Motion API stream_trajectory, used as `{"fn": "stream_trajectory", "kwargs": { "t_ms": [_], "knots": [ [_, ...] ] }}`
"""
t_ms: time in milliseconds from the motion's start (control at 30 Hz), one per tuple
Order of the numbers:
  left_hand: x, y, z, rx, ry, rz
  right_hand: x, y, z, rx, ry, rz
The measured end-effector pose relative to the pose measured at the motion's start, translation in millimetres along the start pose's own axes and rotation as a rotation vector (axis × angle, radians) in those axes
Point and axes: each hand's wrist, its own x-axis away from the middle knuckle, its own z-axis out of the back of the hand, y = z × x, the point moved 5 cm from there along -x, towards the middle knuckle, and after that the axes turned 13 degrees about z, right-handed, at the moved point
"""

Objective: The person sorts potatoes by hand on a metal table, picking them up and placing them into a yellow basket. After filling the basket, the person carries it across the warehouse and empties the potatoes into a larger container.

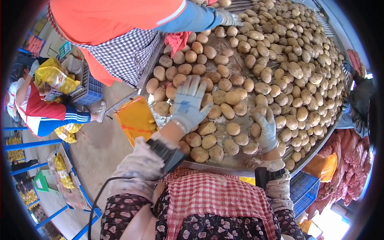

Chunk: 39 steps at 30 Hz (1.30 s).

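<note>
My left hand (pixel 188 105), in a pale glove with blue print on the back, lies palm down over loose potatoes (pixel 236 96) on the metal table (pixel 244 120). Its fingers are spread, and no potato shows in its grasp. On the right, my right hand (pixel 267 132), gloved too, reaches in among potatoes beside the large heap (pixel 296 72). Its fingers are extended and a little apart, with the tips against a potato (pixel 261 111). The palm side of both hands is hidden.
Across the table a co-worker's gloved hand (pixel 230 18) touches potatoes. A yellow-orange bag (pixel 138 120) hangs at the left edge, with a red cloth (pixel 177 42) above it. Red sacks (pixel 344 168) and a blue crate (pixel 304 192) stand on the right. Another person (pixel 44 100) handles yellow net bags.
</note>
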Motion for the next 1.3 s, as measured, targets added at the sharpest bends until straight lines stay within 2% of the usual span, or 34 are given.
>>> {"fn": "stream_trajectory", "kwargs": {
  "t_ms": [33,100,133,167,233,267,333,367,433,467,533,567,633,667,700,767,800,833,900,933,967,1033,1067,1100,1133,1167,1200,1233,1267,1300],
  "knots": [
    [-6,6,-7,-0.034,0.053,-0.069,-5,3,2,0.003,0.004,0.005],
    [9,7,-14,0.001,0.047,-0.052,-17,1,16,0.621,0.069,0.010],
    [19,1,-13,-0.034,-0.053,-0.040,-17,-5,15,0.941,-0.047,0.237],
    [30,-6,-8,-0.069,-0.162,-0.028,-10,-10,12,0.942,-0.039,0.234],
    [39,-18,1,-0.097,-0.153,-0.042,3,3,-7,1.174,-0.349,0.032],
    [37,-23,2,-0.142,-0.159,-0.048,9,9,-11,1.170,-0.340,0.031],
    [31,-29,2,-0.228,-0.172,-0.054,18,26,-23,1.066,-0.479,0.073],
    [16,-25,-3,-0.229,-0.170,-0.058,16,29,-24,1.065,-0.475,0.075],
    [-28,-7,-9,-0.097,0.022,-0.045,14,35,-22,0.919,-0.422,-0.050],
    [-39,1,-15,-0.093,0.024,-0.047,15,36,-21,0.922,-0.419,-0.048],
    [-54,8,-40,-0.365,-0.273,0.036,16,33,-12,0.869,-0.311,0.007],
    [-56,9,-43,-0.361,-0.273,0.034,17,35,-7,0.873,-0.308,0.007],
    [-55,6,-39,-0.413,-0.212,-0.042,22,31,-5,0.229,-0.136,-0.058],
    [-54,3,-32,-0.297,-0.130,-0.072,23,20,-9,-0.103,-0.188,0.007],
    [-51,4,-34,-0.303,-0.123,-0.074,25,12,-10,-0.108,-0.191,0.015],
    [-41,10,-20,0.180,0.039,0.106,38,11,-15,-0.633,0.054,-0.293],
    [-34,30,-22,0.391,-0.098,-0.005,41,4,-25,-0.868,0.063,-0.407],
    [-27,59,-16,0.601,-0.235,-0.110,44,9,-28,-0.871,0.064,-0.415],
    [8,87,-32,0.382,-0.066,-0.333,42,15,-37,-1.088,0.072,-0.374],
    [1,88,-15,0.401,-0.186,-0.260,39,10,-38,-1.457,-0.112,-0.363],
    [5,73,-17,0.395,-0.180,-0.260,33,28,-27,-1.459,-0.121,-0.363],
    [9,19,-22,-0.085,-0.011,0.039,22,39,1,-1.334,-0.344,0.119],
    [15,11,-14,-0.087,-0.007,0.037,30,37,11,-1.364,-0.070,-0.124],
    [29,10,-11,-0.146,-0.157,-0.080,35,22,7,-1.365,-0.066,-0.123],
    [41,13,-16,-0.204,-0.306,-0.195,37,19,13,-1.157,0.070,-0.092],
    [35,13,-15,-0.202,-0.306,-0.195,37,-1,10,-0.945,0.198,-0.061],
    [19,6,-14,-0.028,-0.280,-0.054,36,-25,2,-0.953,0.194,-0.169],
    [3,-2,-12,0.146,-0.254,0.088,35,-20,8,-0.952,0.194,-0.168],
    [-14,-3,-9,0.009,-0.131,0.057,32,-10,29,-0.711,0.267,-0.089],
    [-22,-9,-16,0.012,-0.131,0.054,30,-2,55,-0.466,0.337,-0.010]
  ]
}}
